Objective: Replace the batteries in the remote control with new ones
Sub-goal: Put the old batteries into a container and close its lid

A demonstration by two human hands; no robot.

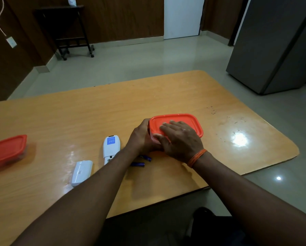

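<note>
A white remote control [111,147] lies face down on the wooden table [77,118], its battery bay open at the near end. Its white battery cover [81,173] lies apart to the near left. Two blue batteries [139,161] rest on the table just right of my left forearm. A box with an orange lid [187,121] stands right of the remote. My left hand [141,139] grips the box's left end. My right hand [179,139] lies flat on the lid with fingers spread, pressing its near-left corner.
A second orange-lidded box [6,150] sits at the table's left edge. The table's right edge curves away near a bright light reflection [239,139]. Beyond the table stand a grey fridge [276,45] and a dark wheeled stand [68,29].
</note>
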